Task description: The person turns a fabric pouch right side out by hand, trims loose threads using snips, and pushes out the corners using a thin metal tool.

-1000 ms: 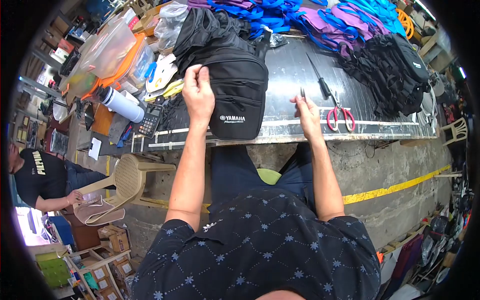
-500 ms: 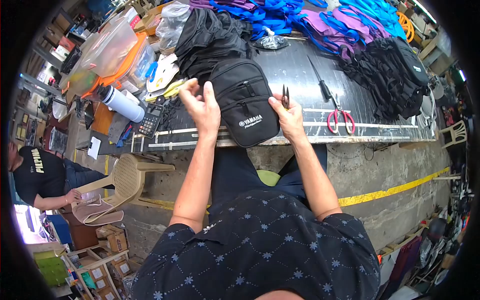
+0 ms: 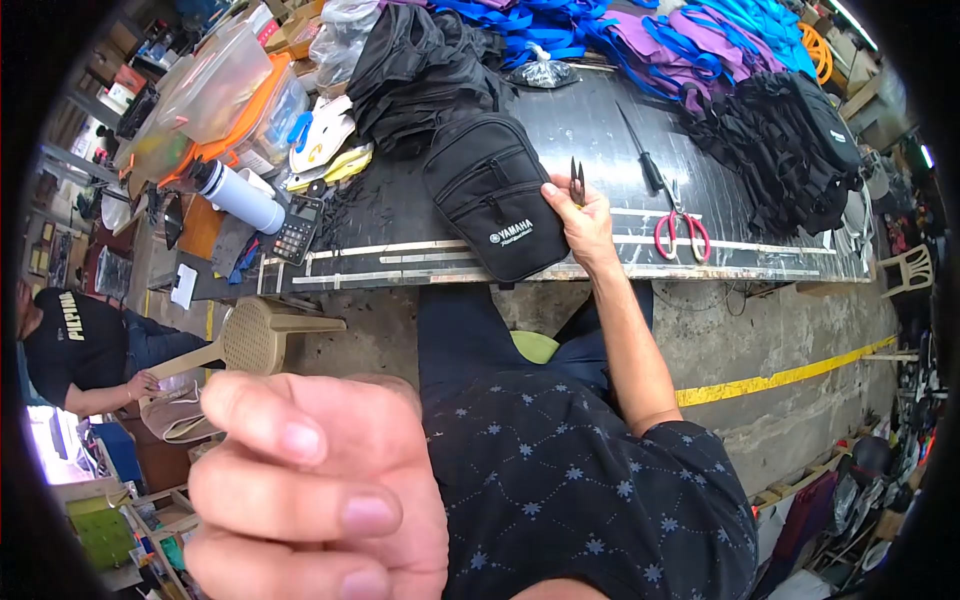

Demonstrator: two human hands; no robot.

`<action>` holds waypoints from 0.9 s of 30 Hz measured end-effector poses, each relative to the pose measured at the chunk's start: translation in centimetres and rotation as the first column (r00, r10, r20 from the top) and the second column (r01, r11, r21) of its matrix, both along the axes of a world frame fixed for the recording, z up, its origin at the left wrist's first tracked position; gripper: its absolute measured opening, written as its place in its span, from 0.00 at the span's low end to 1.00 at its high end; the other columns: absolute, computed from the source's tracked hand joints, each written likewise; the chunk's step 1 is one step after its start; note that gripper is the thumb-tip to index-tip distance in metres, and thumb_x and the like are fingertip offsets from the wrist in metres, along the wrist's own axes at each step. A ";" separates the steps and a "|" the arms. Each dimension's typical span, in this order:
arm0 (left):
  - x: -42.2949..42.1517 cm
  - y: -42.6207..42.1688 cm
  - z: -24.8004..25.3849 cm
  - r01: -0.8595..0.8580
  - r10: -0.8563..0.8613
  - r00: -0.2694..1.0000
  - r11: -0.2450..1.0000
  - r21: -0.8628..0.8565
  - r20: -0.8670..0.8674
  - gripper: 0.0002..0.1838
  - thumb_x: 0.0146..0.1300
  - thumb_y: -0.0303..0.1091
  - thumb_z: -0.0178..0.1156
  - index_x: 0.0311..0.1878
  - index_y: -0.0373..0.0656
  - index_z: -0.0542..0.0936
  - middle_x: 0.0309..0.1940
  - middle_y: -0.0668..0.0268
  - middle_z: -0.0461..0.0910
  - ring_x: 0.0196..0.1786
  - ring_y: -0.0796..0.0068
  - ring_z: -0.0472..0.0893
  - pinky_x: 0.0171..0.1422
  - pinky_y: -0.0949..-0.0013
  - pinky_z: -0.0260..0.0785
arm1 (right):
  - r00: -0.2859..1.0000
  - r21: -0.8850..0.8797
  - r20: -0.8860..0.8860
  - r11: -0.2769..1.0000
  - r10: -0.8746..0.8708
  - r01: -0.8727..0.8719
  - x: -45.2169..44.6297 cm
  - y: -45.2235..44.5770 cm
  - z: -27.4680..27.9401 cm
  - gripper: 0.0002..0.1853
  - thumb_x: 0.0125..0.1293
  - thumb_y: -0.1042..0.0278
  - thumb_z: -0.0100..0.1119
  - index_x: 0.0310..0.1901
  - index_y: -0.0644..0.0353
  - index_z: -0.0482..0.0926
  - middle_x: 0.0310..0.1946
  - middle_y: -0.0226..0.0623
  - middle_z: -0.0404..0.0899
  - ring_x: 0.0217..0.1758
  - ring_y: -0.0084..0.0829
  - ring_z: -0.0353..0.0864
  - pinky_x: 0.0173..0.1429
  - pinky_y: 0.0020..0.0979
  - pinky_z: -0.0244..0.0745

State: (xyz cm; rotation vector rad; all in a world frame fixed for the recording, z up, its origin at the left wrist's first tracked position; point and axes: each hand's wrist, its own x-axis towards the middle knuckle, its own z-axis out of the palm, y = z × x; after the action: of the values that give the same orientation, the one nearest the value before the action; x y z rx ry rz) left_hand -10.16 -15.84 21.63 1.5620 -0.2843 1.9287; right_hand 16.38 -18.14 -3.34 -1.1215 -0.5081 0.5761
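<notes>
- Nearest of all, the left hand (image 3: 330,480) was held up close to the camera, well apart from the desk, its fingers loosely curled; whether they pinched anything small could not be told.
- Beyond it, the right hand (image 3: 588,225) had its fingers closed around small snips (image 3: 577,185), points upward, with the thumb against the side of the black bag (image 3: 480,180).
- The bag was at the near edge of the desk (image 3: 560,110), tilted, its zipped front and white YAMAHA lettering facing up.
- The step in hand seemed to be handling this one bag, steadied by the right hand alone.
- A next move on it would likely call for lowering the left hand to the cloth, and for care with the snips' points so close to the fabric.
- Right of that hand lay red-handled scissors (image 3: 683,235), beside a pointed tool (image 3: 652,170) with a black handle.
- Farther left were a calculator (image 3: 298,232) and a pale bottle (image 3: 240,200).
- At the back stood a heap of black bags (image 3: 415,75) and, right of it, blue and purple cloth (image 3: 660,50).
</notes>
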 end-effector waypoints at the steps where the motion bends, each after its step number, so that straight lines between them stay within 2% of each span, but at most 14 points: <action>1: 0.4 -0.7 0.3 -0.048 0.057 0.996 0.992 -0.118 0.073 0.14 0.65 0.38 0.67 0.26 0.60 0.72 0.25 0.84 0.67 0.34 0.89 0.72 0.54 0.65 0.60 | 1.000 -0.002 0.007 1.000 -0.001 0.002 0.0 -0.1 0.2 0.17 0.72 0.70 0.71 0.57 0.70 0.83 0.42 0.36 0.90 0.42 0.21 0.87 0.49 0.24 0.83; 3: 0.1 -0.8 0.8 -0.086 0.096 0.991 0.991 -0.107 0.089 0.16 0.64 0.37 0.66 0.24 0.60 0.70 0.23 0.85 0.66 0.33 0.90 0.72 0.56 0.66 0.59 | 0.999 0.009 0.019 0.999 -0.039 0.039 0.5 -0.3 0.5 0.16 0.72 0.70 0.71 0.57 0.70 0.83 0.42 0.36 0.90 0.42 0.21 0.87 0.50 0.24 0.83; 5: -0.4 -0.4 0.9 -0.083 0.086 0.995 0.995 -0.047 0.057 0.13 0.66 0.42 0.63 0.26 0.61 0.72 0.26 0.86 0.68 0.35 0.88 0.72 0.57 0.64 0.58 | 0.998 0.048 -0.015 0.996 -0.068 0.069 0.7 -0.3 1.0 0.14 0.72 0.72 0.69 0.55 0.69 0.83 0.42 0.35 0.90 0.42 0.22 0.87 0.50 0.24 0.83; 7: -1.1 0.5 0.7 -0.023 0.024 0.999 0.998 0.057 -0.025 0.12 0.72 0.54 0.57 0.34 0.63 0.77 0.33 0.87 0.71 0.38 0.84 0.73 0.58 0.61 0.58 | 0.995 0.072 -0.066 0.994 -0.077 0.082 1.2 -0.5 1.0 0.13 0.74 0.71 0.68 0.55 0.68 0.84 0.43 0.36 0.89 0.42 0.22 0.87 0.49 0.25 0.83; 9: -1.1 0.6 0.6 0.030 -0.020 0.997 0.991 0.131 -0.074 0.18 0.77 0.61 0.51 0.42 0.60 0.78 0.38 0.84 0.74 0.41 0.79 0.75 0.59 0.57 0.60 | 0.991 0.111 -0.121 0.992 -0.050 0.063 2.0 -0.8 0.9 0.15 0.74 0.69 0.68 0.57 0.67 0.83 0.45 0.37 0.89 0.43 0.23 0.88 0.48 0.26 0.84; 11: -0.5 0.3 0.5 0.063 -0.048 0.995 0.980 0.186 -0.086 0.25 0.81 0.64 0.44 0.49 0.52 0.76 0.43 0.77 0.75 0.43 0.73 0.79 0.60 0.53 0.65 | 0.977 0.143 -0.208 0.987 -0.038 0.069 2.6 -1.1 0.4 0.15 0.75 0.68 0.67 0.58 0.67 0.82 0.45 0.38 0.89 0.44 0.24 0.88 0.48 0.27 0.84; 14: -0.7 1.2 0.3 0.053 -0.037 0.997 0.965 0.258 -0.068 0.24 0.81 0.63 0.45 0.49 0.52 0.77 0.43 0.78 0.74 0.41 0.75 0.79 0.59 0.55 0.65 | 0.952 0.164 -0.305 0.982 -0.035 0.089 3.3 -1.4 -0.5 0.16 0.76 0.66 0.66 0.59 0.66 0.82 0.45 0.39 0.88 0.44 0.27 0.88 0.49 0.29 0.85; 17: 0.3 0.7 0.5 -0.075 0.071 0.997 0.992 0.100 0.045 0.11 0.73 0.54 0.55 0.38 0.66 0.82 0.34 0.92 0.74 0.37 0.88 0.72 0.60 0.60 0.57 | 0.933 0.225 -0.360 0.972 0.020 0.066 3.9 -1.8 -1.0 0.15 0.76 0.65 0.65 0.57 0.65 0.83 0.46 0.39 0.89 0.45 0.29 0.89 0.49 0.31 0.86; 23: -0.1 0.9 1.4 -0.016 0.025 0.997 0.993 0.118 -0.077 0.11 0.73 0.53 0.54 0.37 0.66 0.82 0.34 0.93 0.74 0.36 0.89 0.73 0.59 0.62 0.57 | 0.914 0.247 -0.403 0.966 0.036 0.071 3.8 -2.0 -0.8 0.14 0.77 0.65 0.64 0.56 0.64 0.83 0.46 0.39 0.89 0.44 0.30 0.89 0.49 0.33 0.87; 27: 0.1 0.4 0.1 0.037 -0.039 0.998 0.998 0.058 0.045 0.12 0.74 0.52 0.53 0.37 0.65 0.82 0.33 0.92 0.74 0.34 0.88 0.74 0.58 0.63 0.58 | 0.911 0.255 -0.410 0.964 0.039 0.073 4.0 -2.0 -0.9 0.13 0.76 0.65 0.65 0.56 0.64 0.83 0.45 0.39 0.89 0.44 0.30 0.90 0.49 0.32 0.87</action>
State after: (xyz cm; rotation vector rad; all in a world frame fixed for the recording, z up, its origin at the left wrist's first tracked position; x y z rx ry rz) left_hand -10.09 -15.48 21.77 1.5393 -0.3890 1.9444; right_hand 20.37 -20.14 -4.25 -0.7194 -0.1980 0.6873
